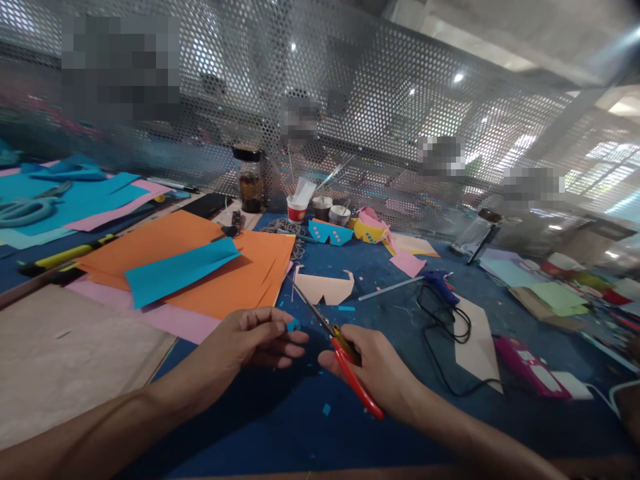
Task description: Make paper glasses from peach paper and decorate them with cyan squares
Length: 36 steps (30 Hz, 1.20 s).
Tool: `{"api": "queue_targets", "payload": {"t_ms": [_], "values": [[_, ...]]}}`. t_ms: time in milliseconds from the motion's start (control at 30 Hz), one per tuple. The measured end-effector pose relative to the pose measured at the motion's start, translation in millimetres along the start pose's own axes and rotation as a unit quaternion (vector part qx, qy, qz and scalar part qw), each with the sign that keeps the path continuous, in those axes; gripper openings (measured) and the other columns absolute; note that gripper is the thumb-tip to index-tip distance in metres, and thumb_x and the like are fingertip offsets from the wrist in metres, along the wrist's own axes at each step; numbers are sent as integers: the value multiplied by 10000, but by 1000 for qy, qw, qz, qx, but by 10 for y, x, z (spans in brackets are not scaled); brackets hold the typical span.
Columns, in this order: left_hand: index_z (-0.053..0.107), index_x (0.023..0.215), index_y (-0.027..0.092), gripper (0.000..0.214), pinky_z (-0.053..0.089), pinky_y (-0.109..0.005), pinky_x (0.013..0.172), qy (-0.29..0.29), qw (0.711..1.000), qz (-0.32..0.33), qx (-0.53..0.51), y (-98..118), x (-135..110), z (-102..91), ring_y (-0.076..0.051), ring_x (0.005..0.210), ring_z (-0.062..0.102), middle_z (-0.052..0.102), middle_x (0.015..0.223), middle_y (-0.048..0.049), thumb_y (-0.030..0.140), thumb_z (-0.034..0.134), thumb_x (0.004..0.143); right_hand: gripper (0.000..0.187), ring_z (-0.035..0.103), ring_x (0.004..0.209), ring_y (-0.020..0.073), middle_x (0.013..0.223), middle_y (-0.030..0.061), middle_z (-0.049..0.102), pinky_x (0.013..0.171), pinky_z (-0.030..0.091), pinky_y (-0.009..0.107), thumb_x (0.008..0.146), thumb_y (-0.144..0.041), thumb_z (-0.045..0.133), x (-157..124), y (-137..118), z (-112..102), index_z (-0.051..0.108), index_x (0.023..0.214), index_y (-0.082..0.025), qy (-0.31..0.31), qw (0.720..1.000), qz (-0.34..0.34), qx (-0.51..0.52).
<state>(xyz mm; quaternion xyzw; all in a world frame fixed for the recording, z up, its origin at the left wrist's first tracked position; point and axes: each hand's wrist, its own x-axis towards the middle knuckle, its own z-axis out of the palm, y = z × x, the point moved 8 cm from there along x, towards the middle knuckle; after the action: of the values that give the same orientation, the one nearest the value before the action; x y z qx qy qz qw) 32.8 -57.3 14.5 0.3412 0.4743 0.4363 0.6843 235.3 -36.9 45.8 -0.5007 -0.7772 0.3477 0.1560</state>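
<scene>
Between the thumb and fingers of my left hand (263,337) is a small blue paper piece (293,325). My right hand (367,357) grips red-handled scissors (350,373), their blades pointing up and to the left, beside the paper. Just beyond the blade tips lies a cream paper glasses shape (324,288). Small blue scraps (327,409) are scattered on the dark blue table (280,427) near my hands. To the left, a folded blue paper strip (183,270) rests on stacked orange sheets (257,267).
Blue paper glasses (330,232) and yellow ones (369,231) stand at the back, near paper cups (297,209) and a glass jar (250,183). On the right lie a blue glue gun (442,287) with its black cord and a magenta phone case (530,367). A perforated metal screen (350,100) rises behind.
</scene>
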Motion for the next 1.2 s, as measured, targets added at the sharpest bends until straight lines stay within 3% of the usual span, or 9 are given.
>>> {"api": "queue_targets", "payload": {"t_ms": [167,333,567,667,967,1200], "values": [[732,898,201,481,653,-312,672,14,999,9,36,56,18,14,-240,742,822,879,910,-114,541,972,658,462,382,620,116,681,-58,496,562,255,256,947,-536,718,17,-4,-9,451,730,-228,4,1000,-4,-3],[714,836,207,452,631,-300,613,19,990,53,130,131,55,18,-228,666,805,857,807,-79,571,932,681,466,385,620,117,685,-55,510,570,255,259,954,-531,719,23,-5,-29,450,725,-228,14,1000,-5,-15],[696,817,221,360,480,-253,462,80,943,134,294,251,69,-103,-174,474,663,727,609,2,562,814,811,449,417,600,120,676,-58,524,595,258,268,946,-511,765,31,-52,-104,492,735,-223,64,993,-45,-87],[689,816,228,373,456,-256,476,99,914,170,355,321,56,-144,-170,484,634,699,602,10,590,759,872,443,448,594,128,694,-42,557,596,269,275,957,-542,754,43,-64,-147,519,754,-226,103,983,-72,-132],[694,942,245,268,470,-283,565,120,870,262,401,498,-17,-148,-184,540,638,748,718,0,513,682,947,455,592,687,165,814,24,669,641,314,290,1014,-621,645,13,-99,-188,591,826,-210,181,956,-135,-185],[681,1071,240,249,528,-306,655,158,858,311,377,563,-9,-254,-209,672,686,766,834,-22,465,651,967,418,647,745,189,860,45,692,640,325,286,1010,-601,663,56,-58,-320,628,878,-206,230,936,-131,-233]]}}
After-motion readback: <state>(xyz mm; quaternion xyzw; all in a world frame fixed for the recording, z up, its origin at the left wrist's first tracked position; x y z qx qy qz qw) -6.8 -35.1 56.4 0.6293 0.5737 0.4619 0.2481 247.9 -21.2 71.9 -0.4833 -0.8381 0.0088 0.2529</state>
